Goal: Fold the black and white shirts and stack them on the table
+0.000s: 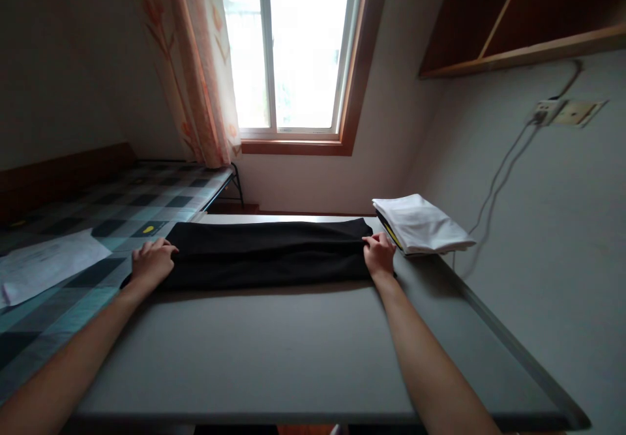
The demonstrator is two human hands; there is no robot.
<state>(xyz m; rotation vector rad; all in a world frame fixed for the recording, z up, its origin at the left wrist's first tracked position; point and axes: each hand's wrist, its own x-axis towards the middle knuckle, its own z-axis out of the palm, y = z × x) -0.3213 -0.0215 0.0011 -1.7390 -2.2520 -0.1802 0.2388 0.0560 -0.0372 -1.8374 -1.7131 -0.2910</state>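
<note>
Forearms (423,350), bare, reach forward over the table (274,350) from its near corners, one from each side. Black cloth (268,255), folded into a long flat strip, lies across the far half of the table, parallel to the far edge and just short of it; a shallow crease runs along its length. Its left end reaches the table's left edge and seems to lap slightly past it; right end stops short of the right edge. Left hand (150,262) at the cloth's left end, fingers curled over, thumb side inward, gripping the fabric. Right hand (379,254) at the opposite end, thumb and forefinger pinching the cloth, other fingers bent. Just beyond the right hand, at the far right corner of the table, a folded white cloth (423,223), black and yellow layers showing under its left side, its right part jutting past the table's edge towards the wall. Left of the table: bed with checked cover (161,187), a pale paper sheet (51,262) on it. Behind: window (308,50), bright, and a floral curtain (195,70) at its left. Upper right: wooden shelf (528,57), wall socket (545,112) below, cable (499,177) hanging from it.
</note>
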